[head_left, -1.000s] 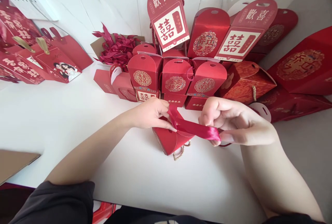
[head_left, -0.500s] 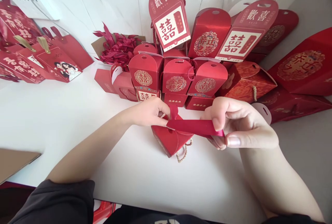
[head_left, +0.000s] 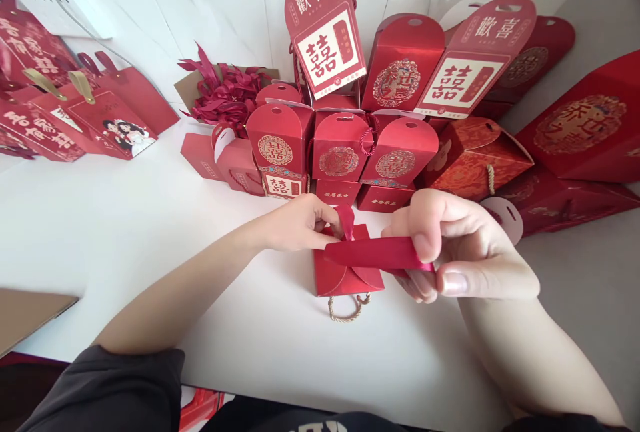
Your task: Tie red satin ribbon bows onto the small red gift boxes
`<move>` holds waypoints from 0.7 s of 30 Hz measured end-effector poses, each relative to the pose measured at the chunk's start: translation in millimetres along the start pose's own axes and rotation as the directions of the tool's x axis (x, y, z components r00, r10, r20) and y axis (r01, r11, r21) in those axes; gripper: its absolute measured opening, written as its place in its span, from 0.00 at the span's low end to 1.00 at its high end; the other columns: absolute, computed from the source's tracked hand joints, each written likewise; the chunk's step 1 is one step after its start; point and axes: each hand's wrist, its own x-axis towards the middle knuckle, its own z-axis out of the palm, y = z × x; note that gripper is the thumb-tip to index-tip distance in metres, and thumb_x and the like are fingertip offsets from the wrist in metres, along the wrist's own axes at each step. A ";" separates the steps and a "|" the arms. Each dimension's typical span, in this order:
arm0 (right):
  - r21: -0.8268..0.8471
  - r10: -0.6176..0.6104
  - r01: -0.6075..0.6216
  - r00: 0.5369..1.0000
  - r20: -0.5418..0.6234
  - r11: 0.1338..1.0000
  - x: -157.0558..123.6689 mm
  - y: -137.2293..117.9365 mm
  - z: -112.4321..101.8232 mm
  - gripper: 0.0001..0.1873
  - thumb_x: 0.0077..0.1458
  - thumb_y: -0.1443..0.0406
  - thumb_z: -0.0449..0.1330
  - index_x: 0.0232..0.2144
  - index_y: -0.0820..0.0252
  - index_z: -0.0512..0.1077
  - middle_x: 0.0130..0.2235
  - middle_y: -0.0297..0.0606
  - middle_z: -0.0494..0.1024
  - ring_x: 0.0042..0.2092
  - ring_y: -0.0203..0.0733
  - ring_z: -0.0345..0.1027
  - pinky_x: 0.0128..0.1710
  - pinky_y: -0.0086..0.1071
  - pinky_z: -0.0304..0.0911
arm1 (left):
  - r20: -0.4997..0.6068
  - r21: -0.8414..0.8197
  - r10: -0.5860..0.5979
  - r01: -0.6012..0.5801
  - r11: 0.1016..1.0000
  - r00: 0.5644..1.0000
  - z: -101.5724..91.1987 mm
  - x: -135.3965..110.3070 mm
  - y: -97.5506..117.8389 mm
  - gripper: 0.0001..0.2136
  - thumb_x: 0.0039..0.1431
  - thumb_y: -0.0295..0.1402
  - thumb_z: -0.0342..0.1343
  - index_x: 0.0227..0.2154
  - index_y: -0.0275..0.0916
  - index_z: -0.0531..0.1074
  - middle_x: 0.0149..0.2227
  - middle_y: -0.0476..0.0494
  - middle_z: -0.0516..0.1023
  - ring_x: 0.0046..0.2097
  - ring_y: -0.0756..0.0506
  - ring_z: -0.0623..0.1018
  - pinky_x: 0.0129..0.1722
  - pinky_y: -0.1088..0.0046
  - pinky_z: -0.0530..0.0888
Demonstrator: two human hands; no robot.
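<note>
A dark red satin ribbon (head_left: 377, 253) stretches between my two hands above a small red gift box (head_left: 337, 280). My left hand (head_left: 300, 222) pinches one part of it near the box's top, and a loop of ribbon stands up beside those fingertips. On the other side, my right hand (head_left: 450, 245) grips the ribbon between thumb and curled fingers. The box stands on the white table with its folded flaps facing up. From its near side hangs a twisted gold cord handle (head_left: 345, 312). The ribbon and left fingers hide part of the box top.
Several red gift boxes (head_left: 345, 149) are stacked behind my hands against the wall. A cardboard box (head_left: 190, 93) holds a heap of red ribbons (head_left: 227, 95). Red gift bags (head_left: 113, 119) stand at the left, larger red boxes (head_left: 590, 119) at the right. A cardboard piece (head_left: 30, 315) lies near left.
The small box has turned and shifted right, so its cord handle now faces me. Both hands keep their hold on the ribbon, moving slightly lower.
</note>
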 end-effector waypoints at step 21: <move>-0.101 -0.062 0.034 0.955 -0.291 0.994 8.8 9.5 -9.8 0.08 0.56 0.61 0.64 0.36 0.51 0.68 0.29 0.31 0.71 0.28 0.37 0.69 0.29 0.33 0.69 | 0.013 -0.031 0.051 -0.050 0.998 0.999 5.2 4.6 -0.9 0.08 0.54 0.32 0.64 0.32 0.35 0.71 0.32 0.46 0.78 0.33 0.50 0.76 0.32 0.74 0.73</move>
